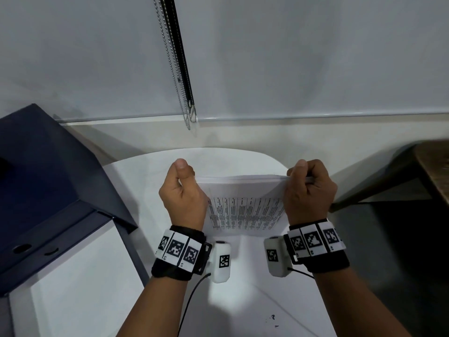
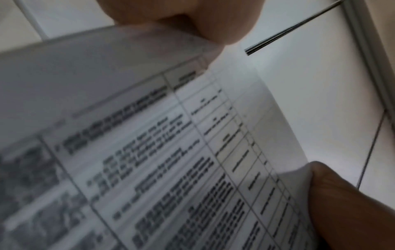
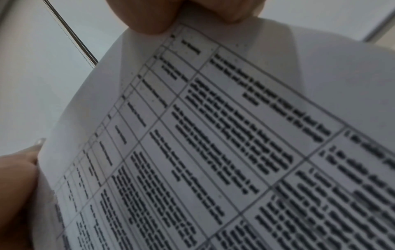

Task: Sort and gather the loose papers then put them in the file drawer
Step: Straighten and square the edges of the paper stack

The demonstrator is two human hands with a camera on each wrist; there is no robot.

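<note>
A stack of printed papers (image 1: 245,205) stands on edge over the white table (image 1: 136,181), its face printed with tables of text. My left hand (image 1: 182,188) grips the stack's left side and my right hand (image 1: 308,188) grips its right side, thumbs on top. In the left wrist view the papers (image 2: 171,152) fill the frame, with the thumb above and a finger (image 2: 352,203) behind the sheet's edge. The right wrist view has the papers (image 3: 213,135) pinched at the top by my fingers (image 3: 149,16).
A dark blue file box with an open drawer (image 1: 56,190) stands at the left. A brown wooden table (image 1: 432,164) is at the right. Blind cords (image 1: 182,76) hang in front of the white blind behind the table.
</note>
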